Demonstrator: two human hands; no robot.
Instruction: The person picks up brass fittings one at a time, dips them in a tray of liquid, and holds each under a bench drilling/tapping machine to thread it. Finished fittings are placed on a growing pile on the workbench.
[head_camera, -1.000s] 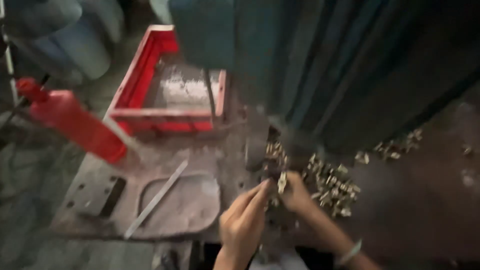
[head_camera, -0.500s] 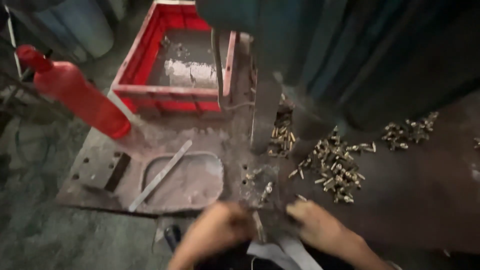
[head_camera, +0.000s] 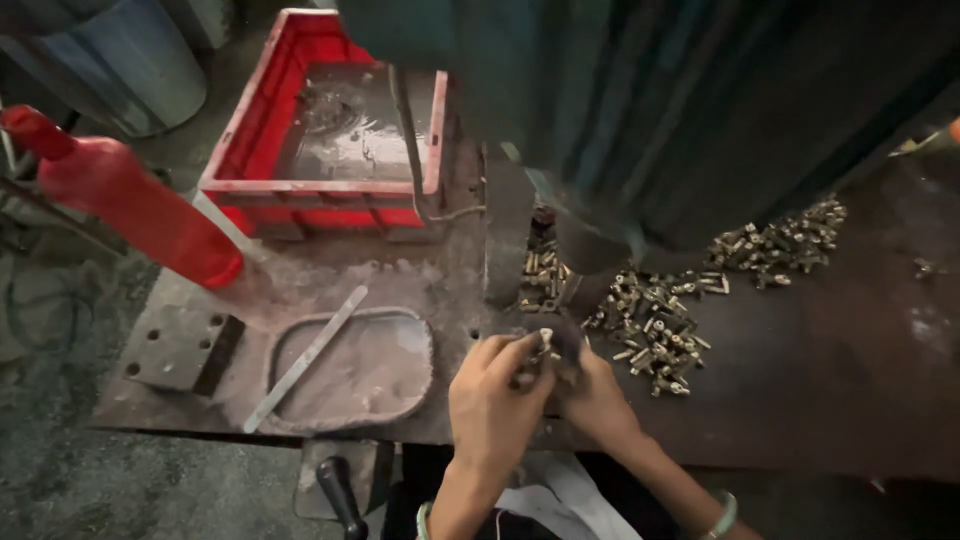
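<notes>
My left hand (head_camera: 492, 398) and my right hand (head_camera: 592, 392) meet over a small round fixture (head_camera: 563, 338) at the foot of the dark machine column (head_camera: 580, 215). The left fingertips pinch a small brass part (head_camera: 544, 340) above that fixture. My right hand cups the fixture's right side; whether it holds anything I cannot tell. A heap of small brass parts (head_camera: 655, 322) lies just right of the hands on the dark steel table (head_camera: 830, 370). More brass parts (head_camera: 543, 272) sit behind the fixture.
A red plastic crate (head_camera: 330, 190) stands at the back left. A red padded lever handle (head_camera: 130, 210) slants across the left. A shallow dusty tray (head_camera: 350, 368) with a flat metal strip (head_camera: 305, 358) lies left of the hands. Another brass pile (head_camera: 780, 245) sits far right.
Both hands have moved up from the table's near edge to the fixture under the machine. The left hand now pinches a brass part there. The camera view has steadied.
</notes>
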